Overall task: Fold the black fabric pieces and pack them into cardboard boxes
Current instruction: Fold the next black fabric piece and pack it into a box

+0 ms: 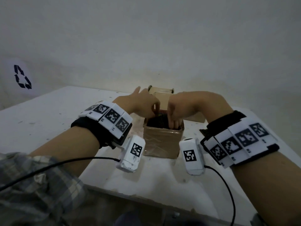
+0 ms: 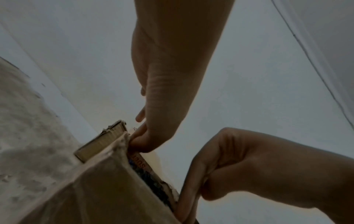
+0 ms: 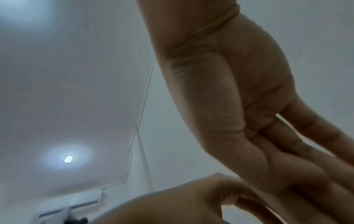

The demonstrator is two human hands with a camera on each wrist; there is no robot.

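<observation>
A small brown cardboard box [image 1: 162, 142] stands open at the middle of the white table [image 1: 48, 128]. Black fabric [image 1: 156, 122] fills it almost to the rim. My left hand [image 1: 154, 110] is at the box's far left rim; in the left wrist view its fingers [image 2: 138, 142] pinch the printed inner flap [image 2: 142, 162] there. My right hand [image 1: 173, 124] points straight down, and its straight fingers [image 1: 170, 119] press into the fabric near the right wall. The right wrist view shows that hand [image 3: 287, 151] with fingers extended; the box is hidden there.
A second cardboard box [image 1: 161, 92] stands just behind the first, against the wall. Flat cardboard [image 1: 197, 119] lies to the right behind my right wrist. A white bag with a recycling mark [image 1: 22, 77] sits at the far left. The table's front edge [image 1: 146, 196] is near me.
</observation>
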